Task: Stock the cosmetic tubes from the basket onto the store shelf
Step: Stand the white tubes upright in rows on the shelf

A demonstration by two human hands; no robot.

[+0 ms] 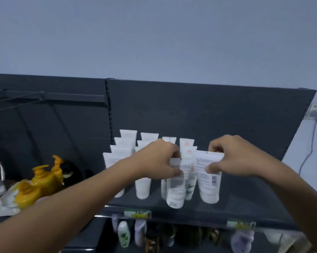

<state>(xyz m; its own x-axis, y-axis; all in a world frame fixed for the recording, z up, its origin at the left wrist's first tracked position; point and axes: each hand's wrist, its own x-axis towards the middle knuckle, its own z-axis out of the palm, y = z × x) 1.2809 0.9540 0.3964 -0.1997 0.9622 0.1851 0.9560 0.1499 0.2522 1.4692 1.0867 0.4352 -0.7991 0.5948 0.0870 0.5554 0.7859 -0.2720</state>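
Left forearm (62,207) — dark shelf (245,207) (bluish wall (154,33))

White cosmetic tubes (143,185) on the shelf (245,203): 12 or more, in five columns. Leftmost column is 4, the next is 3, and the rest are partly hidden, so no exact total. Hands: 2, left hand (159,161) and right hand (232,157), each holding one tube. Yellow pump bottles (42,181) past the shelf's left edge: at least 2, blurred. Price labels (137,214) on the front edge: 2. Lower-shelf bottles (123,234): several, too blurred to count. Wall socket (316,107): 1.
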